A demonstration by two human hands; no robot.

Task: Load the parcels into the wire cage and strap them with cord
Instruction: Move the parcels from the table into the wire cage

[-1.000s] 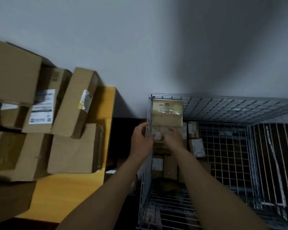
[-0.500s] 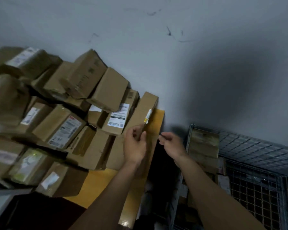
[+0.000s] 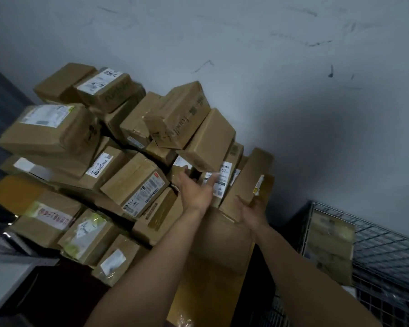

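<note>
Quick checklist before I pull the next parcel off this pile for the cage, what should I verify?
1. The left hand free: ok, open and holding nothing.
2. The right hand free: ok, open beside the narrow parcel; whether they touch, cannot tell.
3. Pile steady: not ok, boxes lie tilted and the overhanging box juts out above the left hand.
4. Room in the wire cage: cannot tell, only a corner shows, with the caged parcel in it.
5. Cord ready: cannot tell, none in view.
</note>
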